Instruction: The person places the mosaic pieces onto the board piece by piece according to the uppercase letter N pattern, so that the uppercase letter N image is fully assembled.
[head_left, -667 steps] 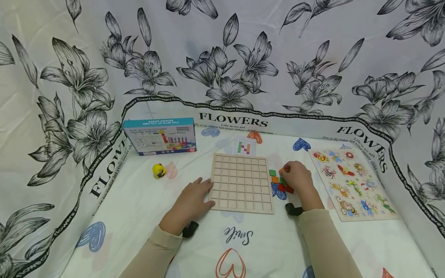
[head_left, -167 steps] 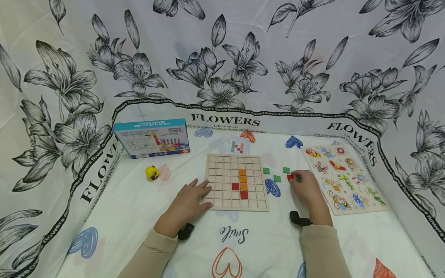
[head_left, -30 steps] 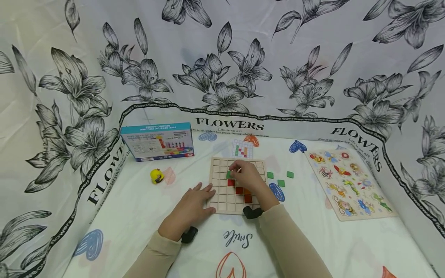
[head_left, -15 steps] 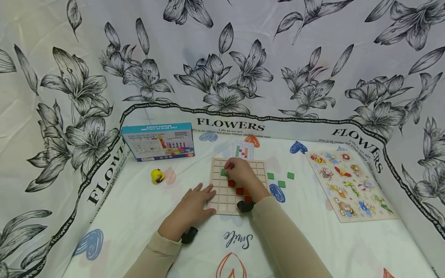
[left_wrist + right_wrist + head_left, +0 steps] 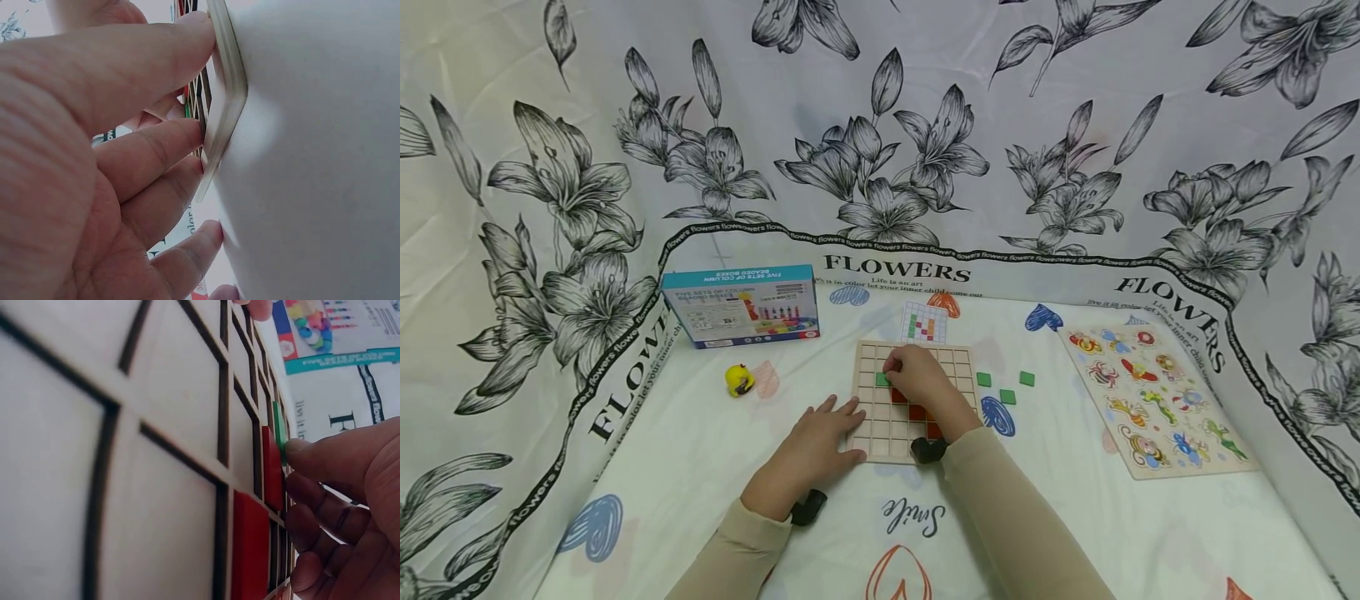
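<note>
Worn are plain beige fabric sleeves (image 5: 1030,508), a small black device (image 5: 808,507) at left wrist's three o'clock, another black device (image 5: 928,450) at right wrist's eight.

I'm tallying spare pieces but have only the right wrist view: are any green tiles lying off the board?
Observer: Yes, three loose green tiles lie on the cloth to the right of the gridded board.
Operator: Thanks. Is there a printed pattern anywhere?
Observer: A small card with coloured squares on a grid lies beyond the board's far edge.
Operator: And how does the left hand lie?
Observer: The left hand is at the board's left edge, fingers spread.
</note>
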A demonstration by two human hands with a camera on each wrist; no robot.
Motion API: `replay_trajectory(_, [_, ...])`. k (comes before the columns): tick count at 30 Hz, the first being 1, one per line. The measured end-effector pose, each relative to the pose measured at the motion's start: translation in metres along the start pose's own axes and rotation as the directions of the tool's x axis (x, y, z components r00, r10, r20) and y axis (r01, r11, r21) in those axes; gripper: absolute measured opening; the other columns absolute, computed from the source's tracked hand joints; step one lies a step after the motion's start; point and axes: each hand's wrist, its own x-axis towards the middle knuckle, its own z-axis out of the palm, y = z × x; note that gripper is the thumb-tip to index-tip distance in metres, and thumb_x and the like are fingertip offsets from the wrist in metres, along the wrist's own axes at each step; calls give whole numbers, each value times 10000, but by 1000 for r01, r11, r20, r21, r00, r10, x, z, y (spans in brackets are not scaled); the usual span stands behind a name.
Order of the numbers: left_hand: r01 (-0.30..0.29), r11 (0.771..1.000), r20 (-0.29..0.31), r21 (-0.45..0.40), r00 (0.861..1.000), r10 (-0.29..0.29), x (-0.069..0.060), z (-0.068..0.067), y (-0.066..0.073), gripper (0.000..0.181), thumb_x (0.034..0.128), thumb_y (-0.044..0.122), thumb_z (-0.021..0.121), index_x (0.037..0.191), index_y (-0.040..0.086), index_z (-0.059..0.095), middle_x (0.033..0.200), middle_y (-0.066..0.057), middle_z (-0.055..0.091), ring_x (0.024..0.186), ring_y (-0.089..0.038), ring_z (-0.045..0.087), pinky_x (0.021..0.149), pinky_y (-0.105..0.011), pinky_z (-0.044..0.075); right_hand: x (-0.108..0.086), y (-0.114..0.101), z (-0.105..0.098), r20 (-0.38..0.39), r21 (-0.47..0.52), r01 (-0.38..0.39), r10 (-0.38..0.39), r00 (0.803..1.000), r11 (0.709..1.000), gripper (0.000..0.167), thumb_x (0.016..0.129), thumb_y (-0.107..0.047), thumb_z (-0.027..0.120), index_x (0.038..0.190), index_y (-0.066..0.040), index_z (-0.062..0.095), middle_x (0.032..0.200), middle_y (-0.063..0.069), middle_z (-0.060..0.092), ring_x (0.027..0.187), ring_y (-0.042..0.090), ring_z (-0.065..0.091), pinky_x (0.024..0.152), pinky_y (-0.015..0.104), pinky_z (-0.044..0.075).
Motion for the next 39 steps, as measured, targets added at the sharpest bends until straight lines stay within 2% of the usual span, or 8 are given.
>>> replay_trajectory(8, [3, 1000, 1, 8, 1000, -3, 0, 0, 1, 658, 953, 322, 856, 1543, 128, 640, 1709, -46, 486, 1656, -410, 307, 1332, -679, 230, -3, 2, -6, 9, 53, 2, -3, 1000, 999, 65, 1049, -167, 735, 995, -149, 766, 982, 9, 717, 870, 201, 622, 844, 383, 566])
replay_trajectory(15, [-19, 1000, -6, -2, 1000, 19, 1, 0, 1, 657, 947, 295, 863, 1537, 108, 642, 1702, -71, 493, 1645, -437, 316, 1321, -689, 246, -24, 29, -52, -153, 183, -12, 40, 987, 983, 183, 1065, -182, 698, 1197, -78, 769, 1135, 95, 731, 964, 269, 639, 821, 395, 557])
replay_trajectory(18, [-11, 1000, -4, 0, 1000, 11, 1, 1, 0, 659, 948, 302, 863, 1538, 112, 641, 1705, -66, 488, 1649, -431, 311, 1326, -683, 242, -39, 59, -77, -224, 244, -97, 153, 962, 965, 239, 1074, -189, 676, 1271, -69, 740, 1224, 143, 715, 1059, 317, 644, 892, 434, 565])
replay_trajectory(21, [-3, 1000, 3, 11, 1000, 3, 2, 3, -1, 662, 951, 315, 859, 1545, 124, 636, 1711, -52, 480, 1653, -419, 307, 1330, -674, 242, -56, 98, -95, -258, 289, -221, 298, 919, 932, 301, 1093, -210, 640, 1357, -82, 705, 1326, 169, 674, 1167, 348, 621, 980, 467, 547])
replay_trajectory(25, [3, 1000, 3, 16, 1000, -3, 3, 4, -2, 666, 947, 320, 862, 1543, 124, 638, 1712, -51, 479, 1653, -418, 309, 1329, -672, 246, -71, 144, -106, -220, 326, -358, 439, 871, 875, 372, 1106, -213, 595, 1456, -102, 657, 1468, 190, 597, 1257, 371, 566, 1053, 504, 515])
replay_trajectory(28, [9, 1000, 4, 13, 1000, -10, 3, 3, -2, 666, 947, 317, 863, 1542, 123, 639, 1714, -50, 476, 1654, -418, 305, 1332, -670, 239, -77, 166, -109, -177, 351, -414, 494, 852, 840, 407, 1107, -189, 554, 1503, -129, 630, 1537, 193, 543, 1294, 384, 534, 1095, 548, 495])
replay_trajectory(30, [11, 1000, 6, 13, 1000, -11, 2, 2, -2, 664, 945, 309, 864, 1540, 116, 640, 1713, -57, 478, 1653, -422, 307, 1331, -672, 239, -78, 175, -110, -163, 357, -420, 499, 851, 834, 424, 1103, -171, 534, 1516, -141, 624, 1558, 194, 528, 1325, 391, 516, 1140, 581, 469])
replay_trajectory(39, [-5, 1000, 14, 11, 1000, 5, 2, -1, 1, 659, 954, 287, 857, 1545, 102, 631, 1713, -72, 474, 1650, -434, 307, 1332, -674, 236, -77, 179, -103, -171, 291, -378, 437, 883, 879, 444, 1079, -185, 598, 1502, -53, 633, 1557, 237, 548, 1359, 416, 524, 1186, 612, 443])
